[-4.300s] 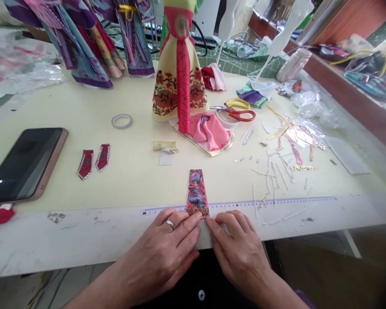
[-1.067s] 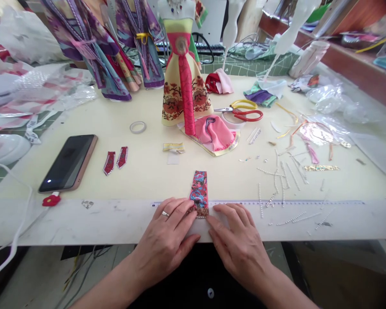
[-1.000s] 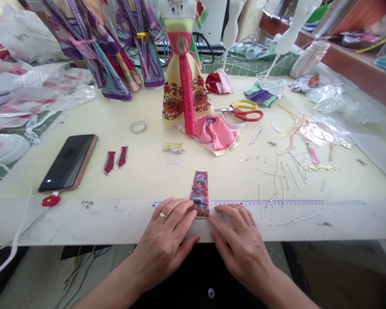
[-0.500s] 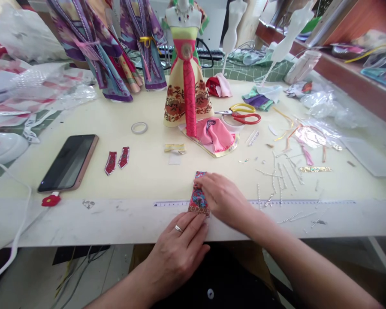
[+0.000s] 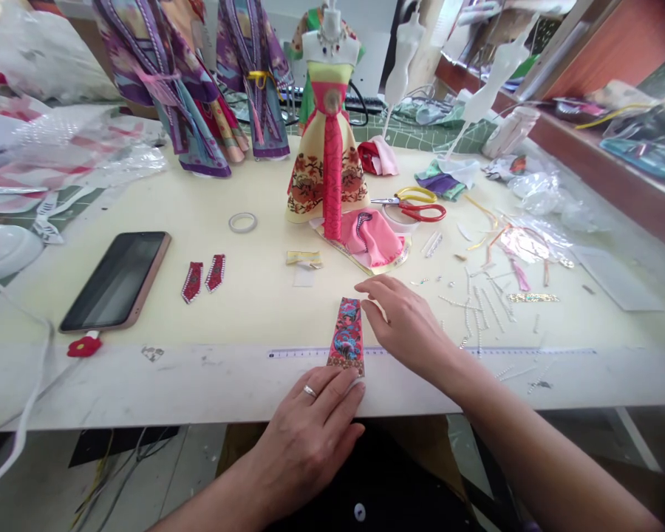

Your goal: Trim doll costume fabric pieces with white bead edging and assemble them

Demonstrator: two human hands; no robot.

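A patterned red-and-blue fabric strip (image 5: 347, 329) with a brown lower band lies across the ruler (image 5: 448, 352) at the front of the table. My left hand (image 5: 318, 414), a ring on one finger, rests with flat, outstretched fingers on the strip's lower end and hides its tip. Just right of the strip's upper end hovers my right hand (image 5: 404, 318), thumb and fingers apart, holding nothing. Beyond them lie a small yellow fabric piece (image 5: 304, 258) and a pink cloth piece (image 5: 374, 240).
A dressed mannequin (image 5: 332, 148) stands at the back. Scissors (image 5: 415, 205) lie beside it. Bead strands (image 5: 479, 310) spread on the right. Leftward are a roll of tape (image 5: 242, 222), two red beaded pieces (image 5: 192, 283) and a phone (image 5: 116, 281) on a cable.
My right hand has let go of the strip's upper part and lifted off to the right, its fingers parting. My left hand stays on the lower end. The view has shifted slightly.
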